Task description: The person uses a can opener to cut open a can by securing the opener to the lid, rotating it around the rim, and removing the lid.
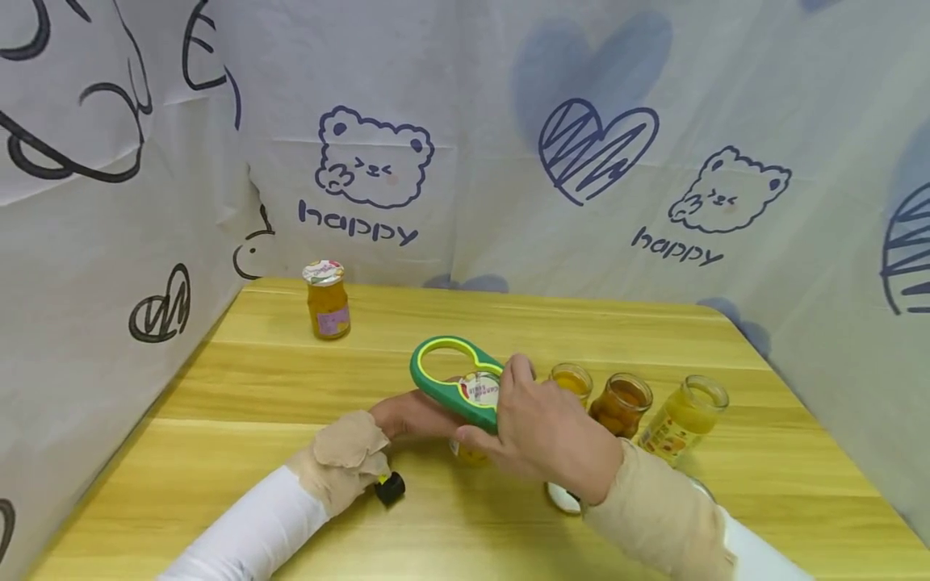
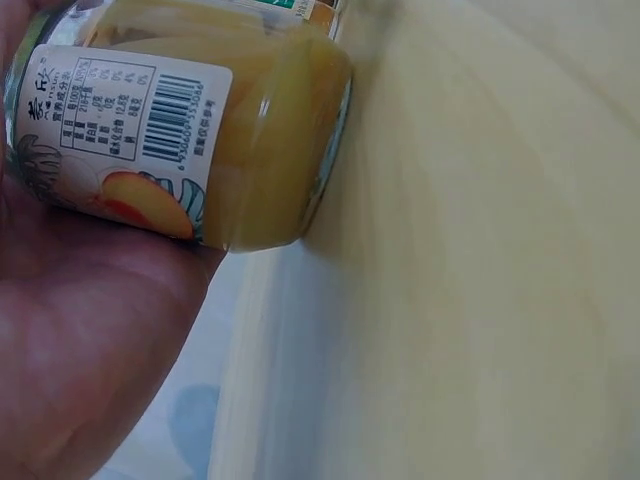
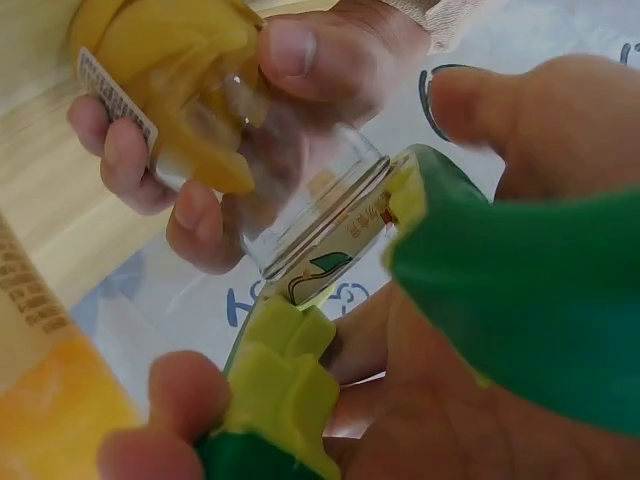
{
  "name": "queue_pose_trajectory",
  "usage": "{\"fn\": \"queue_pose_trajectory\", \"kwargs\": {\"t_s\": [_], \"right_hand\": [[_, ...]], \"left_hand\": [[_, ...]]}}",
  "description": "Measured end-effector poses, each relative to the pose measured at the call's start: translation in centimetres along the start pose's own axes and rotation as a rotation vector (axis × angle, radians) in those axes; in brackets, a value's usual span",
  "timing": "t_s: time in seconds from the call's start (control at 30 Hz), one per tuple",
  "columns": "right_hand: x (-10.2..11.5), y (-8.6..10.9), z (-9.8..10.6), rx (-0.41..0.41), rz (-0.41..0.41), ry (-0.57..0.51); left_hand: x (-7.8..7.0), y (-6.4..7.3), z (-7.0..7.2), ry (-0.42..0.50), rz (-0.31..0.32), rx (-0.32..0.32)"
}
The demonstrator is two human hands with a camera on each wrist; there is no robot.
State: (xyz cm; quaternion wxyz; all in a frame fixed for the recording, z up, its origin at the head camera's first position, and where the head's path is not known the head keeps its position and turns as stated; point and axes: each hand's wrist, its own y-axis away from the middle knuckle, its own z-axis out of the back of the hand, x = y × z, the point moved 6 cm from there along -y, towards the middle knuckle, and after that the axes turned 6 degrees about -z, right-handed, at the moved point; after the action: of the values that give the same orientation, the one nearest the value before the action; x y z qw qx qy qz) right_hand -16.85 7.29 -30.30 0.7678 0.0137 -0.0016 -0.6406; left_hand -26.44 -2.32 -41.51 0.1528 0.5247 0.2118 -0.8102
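Note:
My left hand (image 1: 417, 415) grips a glass jar of yellow fruit (image 2: 275, 140), its fingers and thumb wrapped round the body. The jar lies tilted in the left wrist view, its base close to the tabletop. With my right hand (image 1: 555, 428) I hold a green and yellow jar opener (image 1: 420, 373). The opener's toothed inner edge (image 3: 290, 370) sits around the printed lid (image 1: 481, 389). In the right wrist view, the jar's clear glass neck is right at that lid. From the head, the hands and opener hide most of the jar.
Three uncapped jars stand right of my hands: one yellow (image 1: 570, 379), one darker amber (image 1: 621, 402), one pale yellow (image 1: 679, 421). A white lid (image 1: 563, 498) lies under my right wrist. One capped jar (image 1: 327, 303) stands back left. Printed cloth (image 1: 472, 161) hangs behind the wooden table (image 1: 240, 387).

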Motion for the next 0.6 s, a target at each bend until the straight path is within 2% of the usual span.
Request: {"fn": "queue_pose_trajectory", "kwargs": {"t_s": [0.17,0.3,0.43,0.5,0.6], "right_hand": [[-0.03,-0.33,-0.12,-0.05,0.016,-0.01],[0.21,-0.44,-0.31,-0.173,0.034,0.068],[0.47,-0.42,-0.64,-0.292,0.015,0.139],[0.53,-0.38,-0.8,-0.321,-0.003,0.149],[0.65,-0.3,-0.87,-0.349,-0.012,0.151]], "left_hand": [[0.06,0.11,0.1,0.034,-0.024,0.031],[0.25,0.24,0.23,0.071,-0.019,0.016],[0.54,0.34,0.2,0.1,-0.019,-0.03],[0.63,0.29,0.07,0.108,-0.032,-0.056],[0.62,0.23,0.02,0.073,-0.075,-0.124]]}}
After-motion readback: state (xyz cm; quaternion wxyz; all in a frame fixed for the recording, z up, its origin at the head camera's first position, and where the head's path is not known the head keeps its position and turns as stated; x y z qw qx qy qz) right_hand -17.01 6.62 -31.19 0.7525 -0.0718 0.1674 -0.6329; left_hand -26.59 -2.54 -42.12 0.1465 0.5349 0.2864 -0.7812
